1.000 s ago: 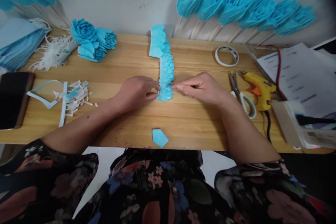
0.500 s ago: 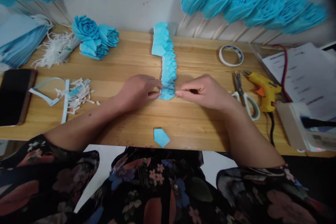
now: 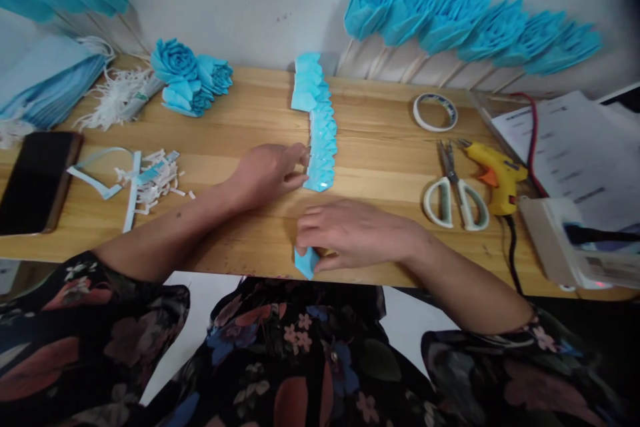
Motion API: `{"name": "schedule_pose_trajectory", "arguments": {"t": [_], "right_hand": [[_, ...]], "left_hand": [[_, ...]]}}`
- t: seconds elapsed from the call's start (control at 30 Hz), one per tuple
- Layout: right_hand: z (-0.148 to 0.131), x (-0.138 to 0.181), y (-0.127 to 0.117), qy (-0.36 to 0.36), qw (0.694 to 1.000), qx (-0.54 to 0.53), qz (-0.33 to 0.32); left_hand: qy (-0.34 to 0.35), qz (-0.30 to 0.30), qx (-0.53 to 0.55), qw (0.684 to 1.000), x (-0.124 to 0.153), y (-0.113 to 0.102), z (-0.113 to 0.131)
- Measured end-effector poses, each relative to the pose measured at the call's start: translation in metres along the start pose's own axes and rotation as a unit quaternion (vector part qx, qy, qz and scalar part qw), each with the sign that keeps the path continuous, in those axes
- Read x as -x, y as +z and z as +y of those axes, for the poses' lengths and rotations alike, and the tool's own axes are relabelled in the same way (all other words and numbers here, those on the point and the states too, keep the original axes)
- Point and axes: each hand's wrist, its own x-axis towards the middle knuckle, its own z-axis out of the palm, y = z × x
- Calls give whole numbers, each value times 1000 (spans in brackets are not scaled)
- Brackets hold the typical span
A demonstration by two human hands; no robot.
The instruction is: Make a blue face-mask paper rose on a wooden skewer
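A strip of overlapping blue folded petals lies lengthwise on the wooden table, with a small shiny spot on its near end. My left hand holds the strip's left edge near that end, thumb and fingertips against it. Close to the table's front edge, my right hand is bent over a loose blue petal piece. Its thumb and fingers are at the petal's sides, and the hand covers the upper part of the petal.
To the right are scissors, a yellow glue gun, a tape roll and a white box. On the left lie paper scraps, a phone and blue flowers. Stemmed flowers lean on the wall.
My right hand has left the near end of the strip and come down to the loose petal. My left hand has stayed by the strip. The view has shifted slightly.
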Motion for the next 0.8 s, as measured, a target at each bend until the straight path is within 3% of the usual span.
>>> {"name": "schedule_pose_trajectory", "arguments": {"t": [0.23, 0.5, 0.67, 0.8], "right_hand": [[-3, 0, 3, 10, 999, 43, -10], [4, 0, 6, 18, 999, 10, 28], [3, 0, 4, 30, 999, -19, 40], [-5, -3, 3, 3, 999, 24, 43]], "left_hand": [[0, 15, 51, 999, 2, -1, -4], [9, 25, 175, 984, 2, -8, -6], [12, 36, 179, 983, 1, -7, -8], [10, 37, 169, 985, 1, -6, -10]]}}
